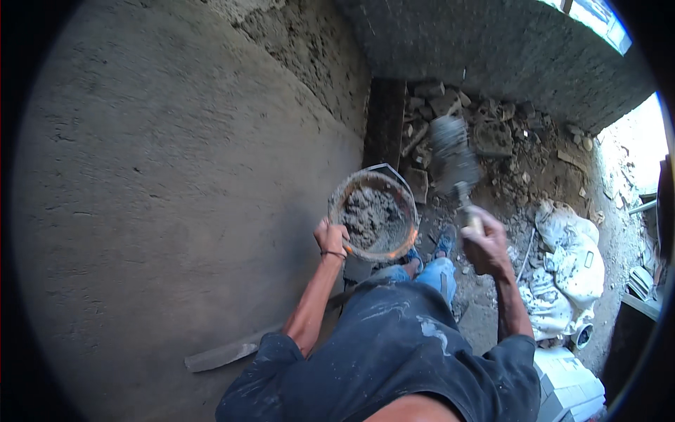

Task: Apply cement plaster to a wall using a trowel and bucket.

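Observation:
My left hand (330,237) grips the near left rim of a round bucket (338,199), its orange plastic crusted with grey. Wet mortar (371,214) lies inside, and a thin wire handle arches over the far side of the rim. In my right hand (485,243) is a trowel (453,155), closed round its pale grip. The trowel's blade points away from me, right of the bucket, and is coated in grey mortar. Motion blurs the blade, so its edges and load are unclear.
A grey plastered wall (162,176) rises on the left, with a rougher patch (309,49) at its top. Stone rubble (492,137) covers the ground ahead. White sacks (569,260) lie at the right, above stacked white pieces (569,383). A grey slat (221,357) lies lower left.

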Tool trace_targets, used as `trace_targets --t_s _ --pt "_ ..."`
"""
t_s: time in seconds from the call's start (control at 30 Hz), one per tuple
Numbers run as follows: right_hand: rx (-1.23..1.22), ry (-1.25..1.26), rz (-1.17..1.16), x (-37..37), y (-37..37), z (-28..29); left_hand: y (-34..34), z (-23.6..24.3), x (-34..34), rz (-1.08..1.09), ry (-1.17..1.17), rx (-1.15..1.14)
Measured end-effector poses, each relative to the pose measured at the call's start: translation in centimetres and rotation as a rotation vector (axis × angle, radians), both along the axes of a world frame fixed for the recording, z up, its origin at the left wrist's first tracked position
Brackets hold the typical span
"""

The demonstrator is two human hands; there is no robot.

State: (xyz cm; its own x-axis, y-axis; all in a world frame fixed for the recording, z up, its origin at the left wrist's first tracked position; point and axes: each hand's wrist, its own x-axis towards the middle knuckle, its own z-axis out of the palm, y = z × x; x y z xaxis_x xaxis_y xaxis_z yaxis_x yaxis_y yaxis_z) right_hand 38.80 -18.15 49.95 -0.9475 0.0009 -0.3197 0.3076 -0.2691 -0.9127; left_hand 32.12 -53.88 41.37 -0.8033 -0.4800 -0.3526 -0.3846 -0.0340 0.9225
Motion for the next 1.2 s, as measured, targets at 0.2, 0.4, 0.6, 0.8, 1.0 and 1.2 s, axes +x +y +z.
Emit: trace_targets --t_s 0.2,0.4,0.6,0.8,1.0,1.2 --pt "0.312 0.486 -0.782 -5.0 5.3 7.8 -3.0 -5.3 2.9 -0.018 -0.061 -0.108" --pt "0.602 0.430 -1.208 -11.5 3.3 7.5 -4.9 -7.0 7.2 0.018 -0.091 -0.097" --pt "1.228 0.553 -0.579 -26.1 -17.6 -4.4 -4.5 -7.1 9.0 0.094 -0.158 -0.072" --pt "0.305 1.073 -0.492 -21.9 -35.1 18.0 -2.2 -0.3 8.0 0.266 -0.099 0.106" --pt "0.130 0.725 -0.258 -21.1 -27.7 6.0 -3.4 -3.6 9.5 0.057 -0.033 0.077" --pt "0.514 0.246 0.212 -11.3 -12.3 -6.6 -1.8 -1.4 4.6 0.048 -0.160 -0.117"
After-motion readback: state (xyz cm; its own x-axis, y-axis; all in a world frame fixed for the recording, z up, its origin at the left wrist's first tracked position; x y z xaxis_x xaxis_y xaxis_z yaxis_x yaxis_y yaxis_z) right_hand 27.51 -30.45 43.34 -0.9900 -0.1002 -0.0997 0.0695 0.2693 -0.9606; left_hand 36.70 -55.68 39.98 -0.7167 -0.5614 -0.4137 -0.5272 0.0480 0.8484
